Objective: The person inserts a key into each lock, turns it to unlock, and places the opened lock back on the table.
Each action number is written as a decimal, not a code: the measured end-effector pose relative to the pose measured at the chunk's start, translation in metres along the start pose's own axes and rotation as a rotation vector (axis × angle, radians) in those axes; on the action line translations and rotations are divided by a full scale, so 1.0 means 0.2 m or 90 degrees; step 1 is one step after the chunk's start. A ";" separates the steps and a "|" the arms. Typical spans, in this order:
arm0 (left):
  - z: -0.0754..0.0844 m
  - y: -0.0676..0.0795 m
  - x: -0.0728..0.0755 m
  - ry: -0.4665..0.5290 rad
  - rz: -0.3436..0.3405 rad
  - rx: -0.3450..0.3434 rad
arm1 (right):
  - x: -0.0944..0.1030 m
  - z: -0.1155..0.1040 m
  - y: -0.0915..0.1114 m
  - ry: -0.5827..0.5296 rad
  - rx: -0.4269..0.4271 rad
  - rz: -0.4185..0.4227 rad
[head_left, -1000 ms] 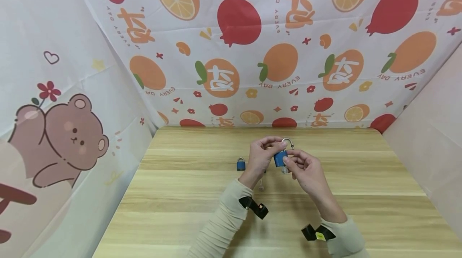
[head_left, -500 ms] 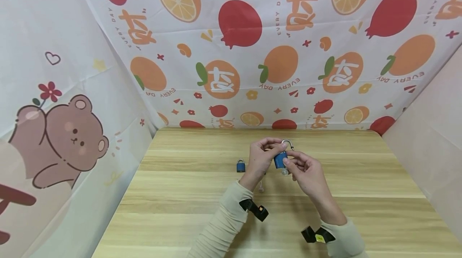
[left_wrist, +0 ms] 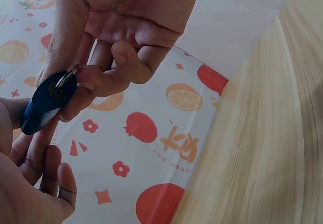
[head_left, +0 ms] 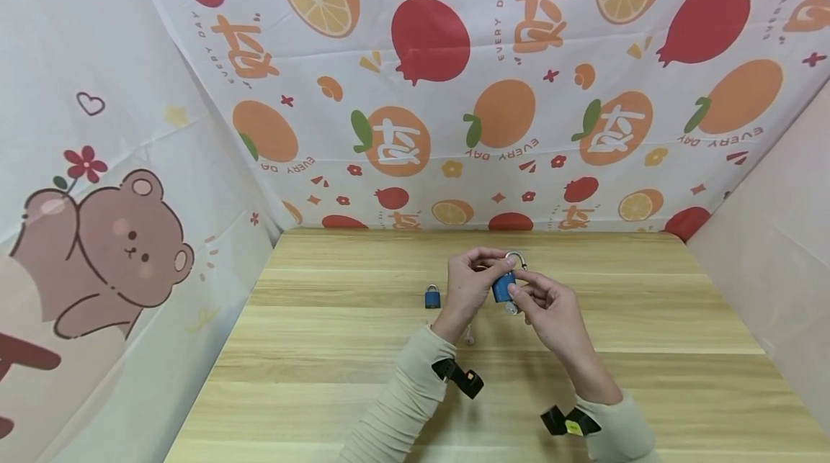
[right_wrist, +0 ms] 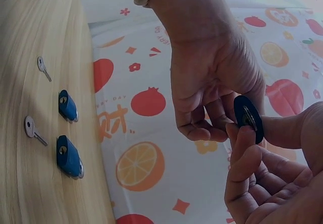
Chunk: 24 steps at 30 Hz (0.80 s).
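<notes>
The left hand (head_left: 468, 281) and right hand (head_left: 551, 306) are pinching the blue padlock (head_left: 502, 289) above the counter (head_left: 324, 355); it is likely feeling light, rigid and slick; its flat sides are probably offering the surest hold.

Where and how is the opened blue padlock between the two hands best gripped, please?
Probably pinch the blue padlock across its body's broad faces, coming from the person's right: the open shackle juts from the top, making the body likely steadier.

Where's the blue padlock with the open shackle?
Head view, right of centre: the open padlock is held between the left hand and right hand, above the wooden tabletop.
</notes>
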<state>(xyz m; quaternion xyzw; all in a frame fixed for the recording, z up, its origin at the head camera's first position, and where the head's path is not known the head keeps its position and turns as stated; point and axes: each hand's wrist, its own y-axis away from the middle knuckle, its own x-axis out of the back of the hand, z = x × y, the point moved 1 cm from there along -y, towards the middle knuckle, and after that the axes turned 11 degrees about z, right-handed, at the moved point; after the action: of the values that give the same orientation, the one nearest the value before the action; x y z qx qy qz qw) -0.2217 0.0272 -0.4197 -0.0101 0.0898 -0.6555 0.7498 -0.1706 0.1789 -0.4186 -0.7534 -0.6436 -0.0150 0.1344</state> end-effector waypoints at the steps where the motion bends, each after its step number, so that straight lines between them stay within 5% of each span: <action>1: 0.00 0.00 0.00 -0.003 0.002 -0.001 | 0.00 0.00 0.00 0.001 0.000 0.000; 13: -0.02 0.00 0.01 -0.041 -0.015 -0.033 | 0.00 0.00 0.01 -0.007 -0.011 -0.005; 24: 0.00 0.00 0.03 -0.064 -0.112 -0.034 | 0.03 0.04 -0.04 -0.003 -0.056 0.020</action>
<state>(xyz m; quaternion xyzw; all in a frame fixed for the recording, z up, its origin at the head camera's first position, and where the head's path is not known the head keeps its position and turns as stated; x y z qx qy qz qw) -0.2206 0.0219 -0.4211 -0.0706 0.0681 -0.7149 0.6924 -0.1790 0.1875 -0.4232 -0.7685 -0.6308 -0.0391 0.0999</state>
